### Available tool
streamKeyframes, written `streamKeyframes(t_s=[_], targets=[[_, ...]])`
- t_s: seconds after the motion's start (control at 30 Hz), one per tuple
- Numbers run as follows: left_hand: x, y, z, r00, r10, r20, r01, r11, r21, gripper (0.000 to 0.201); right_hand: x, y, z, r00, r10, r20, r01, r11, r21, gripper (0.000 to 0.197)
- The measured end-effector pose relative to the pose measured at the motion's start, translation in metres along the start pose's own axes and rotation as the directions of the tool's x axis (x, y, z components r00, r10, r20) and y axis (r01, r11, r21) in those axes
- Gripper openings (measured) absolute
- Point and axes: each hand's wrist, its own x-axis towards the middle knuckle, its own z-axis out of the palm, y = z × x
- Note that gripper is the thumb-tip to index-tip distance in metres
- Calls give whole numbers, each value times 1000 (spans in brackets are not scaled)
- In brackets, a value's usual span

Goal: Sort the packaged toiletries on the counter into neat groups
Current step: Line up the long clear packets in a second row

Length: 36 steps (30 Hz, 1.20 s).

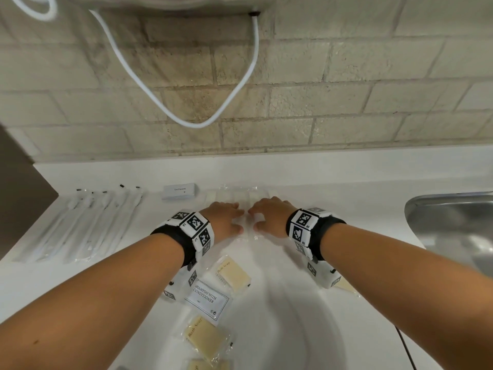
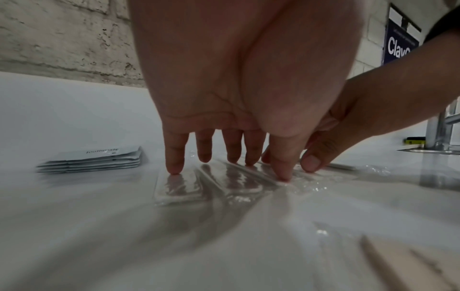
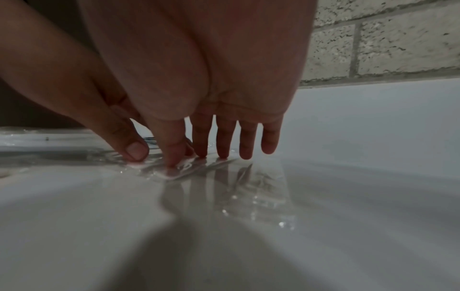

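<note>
Several clear plastic packets (image 1: 240, 194) lie side by side at the back middle of the white counter (image 1: 333, 188). My left hand (image 1: 226, 218) and right hand (image 1: 268, 214) rest on them, thumbs almost meeting. In the left wrist view the straight fingers (image 2: 174, 157) press down on the clear packets (image 2: 179, 187). The right wrist view shows the same, fingers (image 3: 222, 137) spread on a clear packet (image 3: 256, 183). A stack of toothpaste sachets (image 1: 180, 191) sits left of the packets. Wrapped toothbrushes (image 1: 88, 222) lie in a row at the far left.
Near me lie bath soap bars (image 1: 233, 273) (image 1: 206, 337) and a shampoo sachet (image 1: 207, 300). Another soap (image 1: 345, 285) peeks out under my right wrist. A steel sink (image 1: 450, 222) is at the right. A white hose (image 1: 186, 121) hangs on the brick wall behind.
</note>
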Motion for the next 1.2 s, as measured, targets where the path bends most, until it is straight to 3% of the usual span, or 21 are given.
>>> streamKeyframes(t_s=[0.23,0.37,0.5,0.73,1.2], targets=[[1,3,-1,1000,5,-16,-5,1000,-10,59,-4,11,-1,997,33,-70,-26,995,96,48],[6,10,3,999,21,-30,-24,997,-79,65,-7,34,-5,989,142,-41,-134,979,154,45],[11,21,8,999,33,-16,-33,999,6,66,-18,51,-6,982,189,3,-188,973,133,54],[15,28,10,999,33,-1,-33,998,58,64,-21,50,1,982,188,-13,-183,969,168,51],[15,27,8,999,51,1,-51,998,-23,64,-20,44,3,986,165,-36,-154,966,206,60]])
